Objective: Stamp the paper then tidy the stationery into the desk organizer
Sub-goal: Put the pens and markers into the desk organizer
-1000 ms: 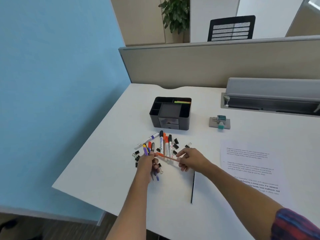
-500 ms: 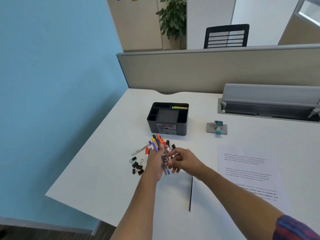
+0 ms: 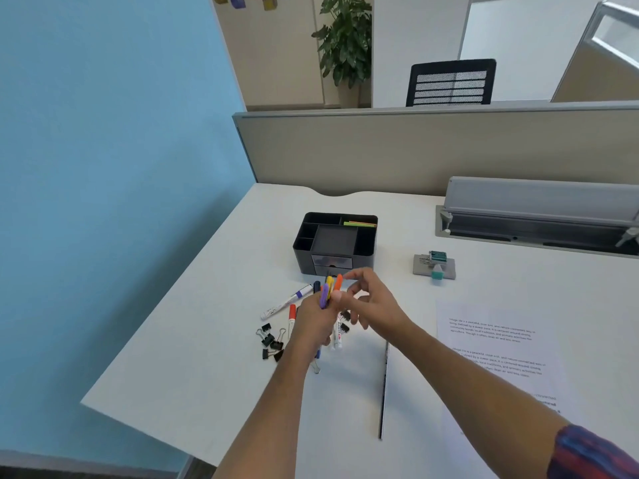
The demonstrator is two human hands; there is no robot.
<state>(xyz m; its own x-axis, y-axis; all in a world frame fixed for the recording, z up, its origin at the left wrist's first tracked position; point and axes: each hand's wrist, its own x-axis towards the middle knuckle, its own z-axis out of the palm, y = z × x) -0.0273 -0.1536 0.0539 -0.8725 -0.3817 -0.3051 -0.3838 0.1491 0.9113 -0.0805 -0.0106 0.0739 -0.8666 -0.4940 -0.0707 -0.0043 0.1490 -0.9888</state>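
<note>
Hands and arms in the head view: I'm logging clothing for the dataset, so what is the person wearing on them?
Both hands, left and right, are bare, without gloves. The forearms are uncovered; a red-and-blue patterned sleeve shows on the right upper arm.

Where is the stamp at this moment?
In the head view, the stamp sits on the desk, right of the black organizer and beyond the printed paper.

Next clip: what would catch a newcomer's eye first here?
The two hands meeting mid-desk: the left hand clutches a bunch of coloured markers while the right hand reaches in with loose fingers. Just behind stands the black desk organizer; black binder clips lie scattered to the left.
</note>
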